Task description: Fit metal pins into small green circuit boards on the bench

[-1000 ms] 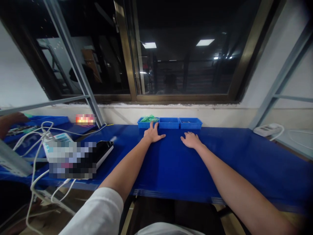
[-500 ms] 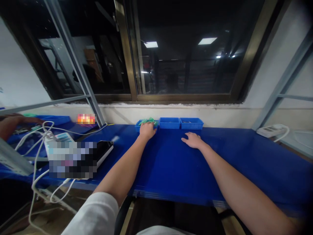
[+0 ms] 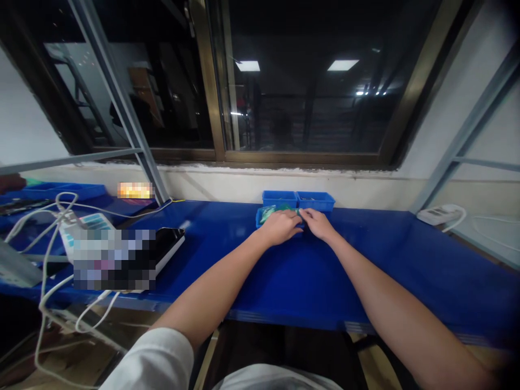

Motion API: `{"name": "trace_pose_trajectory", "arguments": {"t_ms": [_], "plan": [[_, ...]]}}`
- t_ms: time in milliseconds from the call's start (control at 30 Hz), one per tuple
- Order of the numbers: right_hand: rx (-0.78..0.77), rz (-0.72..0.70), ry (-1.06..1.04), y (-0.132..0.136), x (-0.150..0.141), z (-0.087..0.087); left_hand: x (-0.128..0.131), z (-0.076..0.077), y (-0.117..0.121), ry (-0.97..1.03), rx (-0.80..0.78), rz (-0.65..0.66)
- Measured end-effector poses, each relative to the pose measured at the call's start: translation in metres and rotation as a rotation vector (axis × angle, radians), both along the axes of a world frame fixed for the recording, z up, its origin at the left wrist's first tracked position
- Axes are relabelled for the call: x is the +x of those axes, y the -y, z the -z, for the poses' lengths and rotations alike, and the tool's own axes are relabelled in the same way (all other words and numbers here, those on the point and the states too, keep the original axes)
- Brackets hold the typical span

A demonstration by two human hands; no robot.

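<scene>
Near the far edge of the blue surface (image 3: pixel 365 271), the left hand (image 3: pixel 280 227) and right hand (image 3: pixel 319 225) meet over a blue plastic bin (image 3: pixel 258 219) of half-hidden green items (image 3: pixel 268 214), hiding whether either grip is clenched, with two more blue bins (image 3: pixel 297 200) just behind.

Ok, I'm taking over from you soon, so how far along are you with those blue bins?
Done: one blue bin of green pieces already sits forward of the row on the blue bench. In hand: the left hand and right hand meet over that bin. Left: neither hand touches the two other blue bins behind it.
</scene>
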State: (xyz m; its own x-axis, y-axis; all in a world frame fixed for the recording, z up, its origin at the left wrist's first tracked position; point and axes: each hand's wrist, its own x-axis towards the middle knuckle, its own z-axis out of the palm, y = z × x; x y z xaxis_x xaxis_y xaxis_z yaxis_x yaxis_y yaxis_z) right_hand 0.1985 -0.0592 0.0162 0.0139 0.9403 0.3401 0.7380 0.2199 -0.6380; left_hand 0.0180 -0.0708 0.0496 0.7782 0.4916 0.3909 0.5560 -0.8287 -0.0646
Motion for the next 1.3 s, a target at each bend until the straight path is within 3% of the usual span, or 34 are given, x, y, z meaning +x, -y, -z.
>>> {"name": "trace_pose_trajectory", "arguments": {"t_ms": [67,233,333,433,500,633,800,967,1133,1300], "plan": [[-0.011,0.029,0.008,-0.001,0.003,0.001,-0.003,-0.009,0.000,0.081,0.011,-0.021],[-0.024,0.036,-0.013,-0.002,0.005,0.003,-0.034,-0.034,-0.026,0.377,-0.033,-0.373],[-0.041,0.042,-0.027,-0.002,0.002,0.004,-0.055,-0.029,-0.039,0.416,-0.145,-0.642],[-0.057,0.020,-0.035,-0.002,-0.002,0.005,-0.068,-0.010,-0.041,0.376,-0.346,-0.804],[-0.050,0.003,-0.035,-0.002,-0.004,0.006,-0.069,0.004,-0.040,0.265,-0.493,-0.786],[0.007,-0.009,-0.087,-0.002,-0.001,0.006,-0.062,0.019,-0.041,0.250,-0.546,-0.724],[0.005,-0.058,-0.345,-0.010,0.006,0.011,-0.056,0.023,-0.044,0.357,-0.551,-0.641],[0.074,-0.074,-0.502,-0.012,0.008,0.010,-0.053,0.027,-0.042,0.472,-0.526,-0.439],[0.242,0.011,-0.157,-0.005,0.010,0.004,-0.052,0.030,-0.043,0.496,-0.356,-0.376],[0.228,0.081,0.016,-0.006,0.012,0.008,-0.054,0.035,-0.047,0.330,-0.267,-0.340]]}}
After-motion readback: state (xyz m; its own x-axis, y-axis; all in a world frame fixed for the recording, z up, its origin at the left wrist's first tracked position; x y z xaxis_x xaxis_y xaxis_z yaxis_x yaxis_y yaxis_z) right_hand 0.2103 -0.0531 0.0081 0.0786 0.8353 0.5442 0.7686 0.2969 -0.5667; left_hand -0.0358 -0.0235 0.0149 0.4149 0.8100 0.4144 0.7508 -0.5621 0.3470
